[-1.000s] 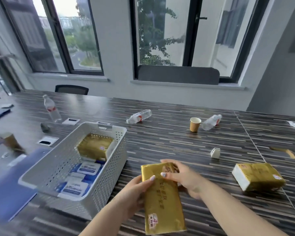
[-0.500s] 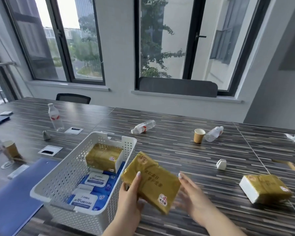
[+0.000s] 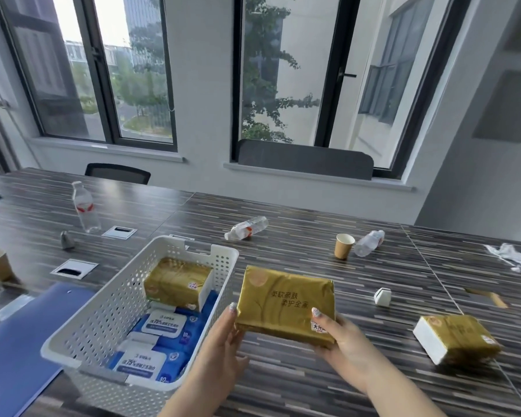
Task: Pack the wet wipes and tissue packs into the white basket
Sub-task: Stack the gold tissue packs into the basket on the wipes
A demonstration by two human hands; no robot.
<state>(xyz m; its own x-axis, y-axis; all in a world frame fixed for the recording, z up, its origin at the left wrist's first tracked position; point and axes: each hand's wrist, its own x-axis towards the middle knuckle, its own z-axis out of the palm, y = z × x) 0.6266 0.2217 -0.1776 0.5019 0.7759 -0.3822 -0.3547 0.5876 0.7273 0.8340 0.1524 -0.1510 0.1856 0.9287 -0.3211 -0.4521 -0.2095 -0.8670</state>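
Both hands clamp one gold tissue pack [image 3: 286,302] in the air: left hand [image 3: 223,341] pinching its left edge, right hand [image 3: 340,341] gripping the right corner. Pack sits just right of the white basket [image 3: 82,320], which holds another gold pack [image 3: 175,282] and blue wet wipes [image 3: 154,344]. Third gold pack [image 3: 460,338] on the table [image 3: 298,236], far right.
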